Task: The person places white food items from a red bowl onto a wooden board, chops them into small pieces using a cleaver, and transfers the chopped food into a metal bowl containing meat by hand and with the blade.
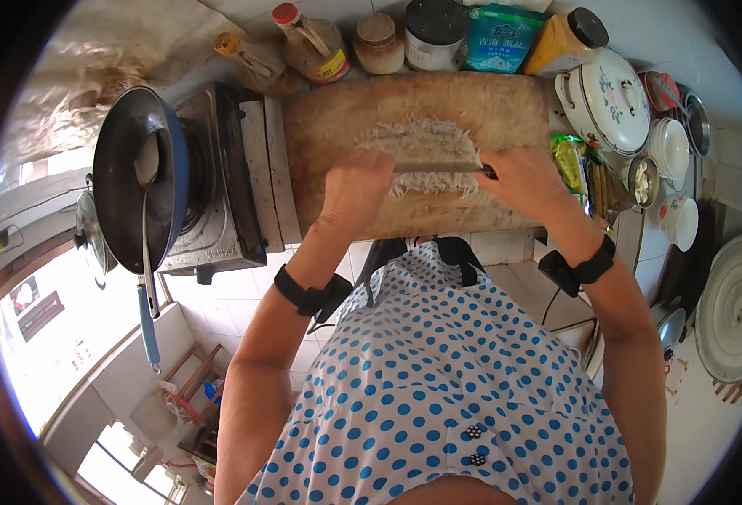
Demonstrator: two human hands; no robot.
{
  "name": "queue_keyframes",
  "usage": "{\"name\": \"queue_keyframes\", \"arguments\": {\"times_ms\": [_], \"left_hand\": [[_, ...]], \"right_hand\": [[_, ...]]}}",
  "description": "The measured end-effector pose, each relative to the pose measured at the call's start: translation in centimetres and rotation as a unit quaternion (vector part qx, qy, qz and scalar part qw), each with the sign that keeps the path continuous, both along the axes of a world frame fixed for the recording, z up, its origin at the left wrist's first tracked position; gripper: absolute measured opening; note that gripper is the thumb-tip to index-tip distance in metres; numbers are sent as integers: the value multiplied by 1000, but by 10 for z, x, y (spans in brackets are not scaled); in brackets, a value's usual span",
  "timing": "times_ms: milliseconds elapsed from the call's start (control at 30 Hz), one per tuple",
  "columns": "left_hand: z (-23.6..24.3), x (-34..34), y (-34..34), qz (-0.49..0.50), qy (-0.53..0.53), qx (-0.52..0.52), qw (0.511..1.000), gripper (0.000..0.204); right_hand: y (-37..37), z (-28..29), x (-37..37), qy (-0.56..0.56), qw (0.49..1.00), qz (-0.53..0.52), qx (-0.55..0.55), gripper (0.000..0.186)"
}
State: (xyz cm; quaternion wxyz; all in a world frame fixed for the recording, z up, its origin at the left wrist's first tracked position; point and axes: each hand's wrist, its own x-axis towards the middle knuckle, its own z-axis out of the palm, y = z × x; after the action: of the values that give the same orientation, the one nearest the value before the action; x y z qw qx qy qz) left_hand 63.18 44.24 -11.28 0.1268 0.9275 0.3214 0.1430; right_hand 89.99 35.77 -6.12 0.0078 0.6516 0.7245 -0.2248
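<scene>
A wooden cutting board (320, 114) lies in front of me, with a spread of finely chopped whitish shreds (426, 135) in its middle. Across the shreds, a kitchen knife (438, 167) lies sideways, its blade seen nearly edge-on. The dark handle end is in my right hand (527, 178), whose fingers are wrapped round it. At the blade's opposite end, my left hand (358, 187) is closed on the knife, slightly blurred. Shreds show on both the far and near sides of the blade.
Left of the board, a wok (118, 202) with a metal ladle (146, 164) rests by a gas stove (228, 194). Bottles and jars (378, 44) line the back. A lidded white pot (608, 101), a green packet (570, 164) and bowls (669, 150) stand at the right.
</scene>
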Motion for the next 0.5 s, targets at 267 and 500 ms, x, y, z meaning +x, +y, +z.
{"name": "queue_keyframes", "arguments": {"times_ms": [267,500], "left_hand": [[-20,9,3,0,41,35,999,22],[6,8,16,16,20,12,1000,21]], "right_hand": [[-2,-52,14,-11,1000,12,26,32],[21,-10,12,17,999,4,42,31]]}}
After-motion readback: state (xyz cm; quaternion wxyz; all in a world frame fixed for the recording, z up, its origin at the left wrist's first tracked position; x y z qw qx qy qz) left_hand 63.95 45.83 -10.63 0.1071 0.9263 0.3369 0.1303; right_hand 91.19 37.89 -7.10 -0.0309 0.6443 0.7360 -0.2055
